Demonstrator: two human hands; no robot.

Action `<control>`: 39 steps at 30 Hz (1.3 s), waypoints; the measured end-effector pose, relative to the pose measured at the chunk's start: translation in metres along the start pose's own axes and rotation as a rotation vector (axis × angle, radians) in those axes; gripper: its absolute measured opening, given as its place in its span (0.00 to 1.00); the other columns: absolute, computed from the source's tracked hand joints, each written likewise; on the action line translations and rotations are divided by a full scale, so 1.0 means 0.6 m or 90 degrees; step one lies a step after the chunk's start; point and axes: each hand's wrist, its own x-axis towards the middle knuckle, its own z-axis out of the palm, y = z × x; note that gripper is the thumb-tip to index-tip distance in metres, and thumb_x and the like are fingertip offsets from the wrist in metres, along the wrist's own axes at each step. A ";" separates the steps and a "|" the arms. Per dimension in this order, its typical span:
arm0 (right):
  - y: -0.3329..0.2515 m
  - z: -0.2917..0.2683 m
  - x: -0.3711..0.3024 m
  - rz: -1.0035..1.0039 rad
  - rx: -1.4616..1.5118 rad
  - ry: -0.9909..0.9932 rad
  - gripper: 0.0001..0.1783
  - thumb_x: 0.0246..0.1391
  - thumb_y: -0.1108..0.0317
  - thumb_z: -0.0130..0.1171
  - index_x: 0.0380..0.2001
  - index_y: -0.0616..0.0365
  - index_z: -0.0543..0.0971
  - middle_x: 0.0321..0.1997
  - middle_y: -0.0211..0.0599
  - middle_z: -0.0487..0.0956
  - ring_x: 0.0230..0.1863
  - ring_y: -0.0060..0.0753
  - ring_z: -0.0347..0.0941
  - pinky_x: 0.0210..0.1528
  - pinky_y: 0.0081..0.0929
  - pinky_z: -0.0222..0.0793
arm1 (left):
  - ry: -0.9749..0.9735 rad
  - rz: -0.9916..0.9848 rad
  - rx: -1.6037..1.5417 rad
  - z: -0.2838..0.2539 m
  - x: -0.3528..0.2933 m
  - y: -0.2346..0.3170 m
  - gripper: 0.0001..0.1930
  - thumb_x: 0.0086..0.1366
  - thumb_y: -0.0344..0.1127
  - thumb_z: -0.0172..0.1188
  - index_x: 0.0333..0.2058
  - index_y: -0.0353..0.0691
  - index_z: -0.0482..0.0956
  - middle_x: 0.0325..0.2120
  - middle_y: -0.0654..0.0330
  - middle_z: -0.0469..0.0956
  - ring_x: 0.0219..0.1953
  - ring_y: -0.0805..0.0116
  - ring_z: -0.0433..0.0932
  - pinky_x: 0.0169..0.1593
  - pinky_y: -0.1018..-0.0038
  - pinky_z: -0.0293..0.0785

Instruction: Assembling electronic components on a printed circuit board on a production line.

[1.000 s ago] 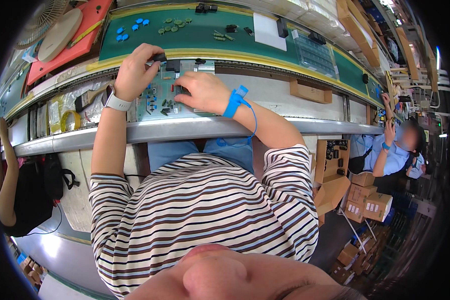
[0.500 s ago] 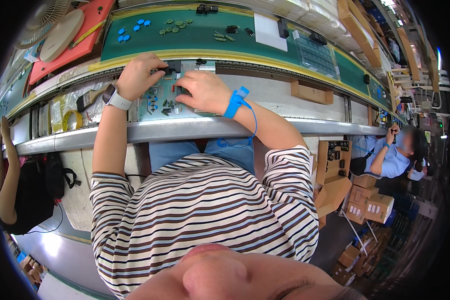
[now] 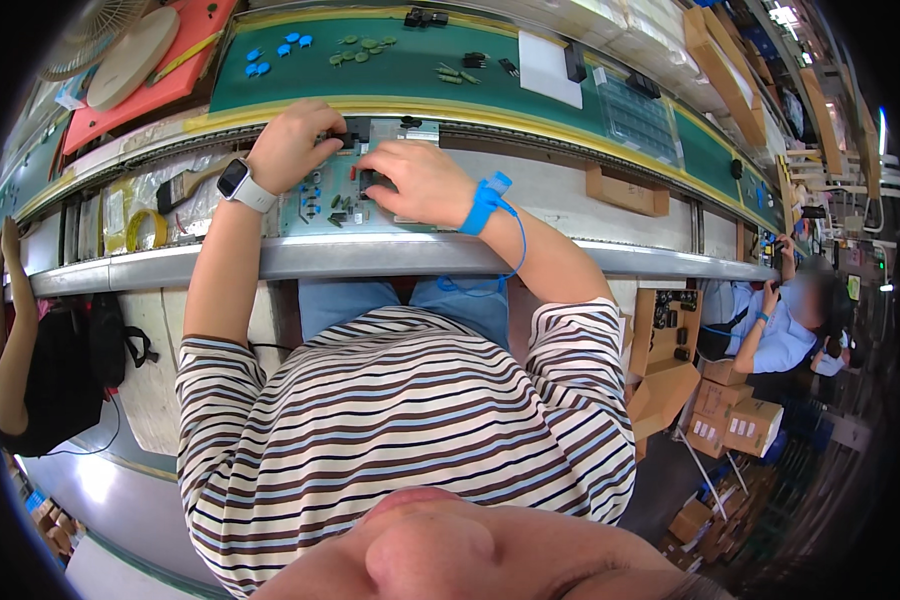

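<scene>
A green circuit board [image 3: 315, 222] with small upright components lies in the track in front of me. My left hand [image 3: 295, 150], wearing a watch, bends over its far left part. Thumb and forefinger close on a black block-shaped component [image 3: 353, 137] there. My right hand [image 3: 420, 182], with a blue wrist strap [image 3: 485, 203], rests over the board's right side. Its fingers curl down at the middle of the board, beside a small red component [image 3: 352, 173]; whatever lies between the fingertips is too dark and small to name.
Beyond the track, a green belt [image 3: 410, 98] carries blue disc parts [image 3: 258, 69], green disc parts [image 3: 363, 46] and a white sheet [image 3: 548, 70]. A brush [image 3: 177, 190] and yellow tape roll [image 3: 147, 230] lie left. A metal rail [image 3: 370, 258] runs along the near edge. Co-workers sit at both sides.
My right thumb and fingers have drawn closer together over the board. My left hand stays at the black component. The co-worker on the right has shifted their arms.
</scene>
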 end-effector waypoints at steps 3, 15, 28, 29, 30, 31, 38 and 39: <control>-0.002 0.001 0.000 -0.003 -0.009 0.015 0.14 0.43 0.65 0.58 0.36 0.57 0.75 0.33 0.40 0.75 0.36 0.44 0.71 0.38 0.36 0.67 | 0.010 0.012 -0.003 0.001 0.001 0.003 0.08 0.48 0.29 0.60 0.30 0.37 0.75 0.28 0.57 0.73 0.35 0.56 0.72 0.39 0.67 0.69; -0.008 0.001 0.001 -0.039 -0.069 0.056 0.13 0.43 0.65 0.59 0.33 0.57 0.76 0.30 0.38 0.75 0.33 0.42 0.72 0.35 0.35 0.67 | 0.038 0.010 -0.007 0.002 -0.003 -0.002 0.06 0.50 0.31 0.60 0.28 0.37 0.77 0.28 0.57 0.73 0.34 0.57 0.72 0.38 0.67 0.70; -0.007 0.003 0.003 -0.042 -0.081 0.042 0.12 0.42 0.66 0.60 0.33 0.54 0.76 0.31 0.35 0.74 0.34 0.39 0.71 0.37 0.33 0.66 | 0.045 0.017 -0.033 0.006 -0.003 -0.007 0.05 0.51 0.31 0.59 0.26 0.37 0.77 0.27 0.57 0.73 0.34 0.58 0.72 0.38 0.67 0.69; -0.009 0.002 0.003 -0.044 -0.082 0.041 0.12 0.42 0.66 0.60 0.33 0.54 0.76 0.31 0.35 0.74 0.34 0.39 0.71 0.37 0.33 0.66 | 0.047 0.015 -0.032 0.006 -0.003 -0.005 0.05 0.51 0.31 0.59 0.26 0.37 0.77 0.27 0.57 0.73 0.34 0.58 0.72 0.38 0.67 0.69; -0.011 0.002 0.002 -0.048 -0.083 0.055 0.12 0.42 0.66 0.60 0.33 0.54 0.76 0.31 0.35 0.74 0.34 0.39 0.71 0.37 0.33 0.66 | 0.057 0.019 -0.025 0.006 -0.003 -0.004 0.05 0.51 0.32 0.59 0.27 0.37 0.77 0.27 0.57 0.73 0.34 0.57 0.72 0.38 0.67 0.69; -0.012 0.001 0.003 -0.051 -0.084 0.069 0.12 0.42 0.66 0.60 0.33 0.55 0.77 0.31 0.35 0.74 0.34 0.39 0.71 0.37 0.33 0.66 | 0.067 0.022 -0.018 0.005 -0.003 -0.003 0.06 0.51 0.32 0.59 0.27 0.37 0.77 0.27 0.57 0.73 0.34 0.57 0.72 0.38 0.67 0.69; -0.006 0.003 0.004 -0.062 -0.056 0.056 0.12 0.42 0.67 0.60 0.33 0.56 0.76 0.30 0.36 0.74 0.34 0.39 0.71 0.36 0.32 0.66 | 0.070 0.005 -0.006 0.002 -0.001 0.000 0.07 0.52 0.33 0.58 0.28 0.37 0.77 0.27 0.56 0.73 0.34 0.57 0.72 0.38 0.66 0.69; -0.006 0.004 0.004 -0.062 -0.060 0.064 0.12 0.42 0.67 0.60 0.33 0.56 0.77 0.30 0.37 0.74 0.33 0.39 0.71 0.36 0.32 0.66 | 0.071 0.008 -0.006 0.002 -0.001 -0.001 0.07 0.52 0.33 0.58 0.28 0.37 0.77 0.27 0.56 0.73 0.34 0.56 0.72 0.38 0.66 0.69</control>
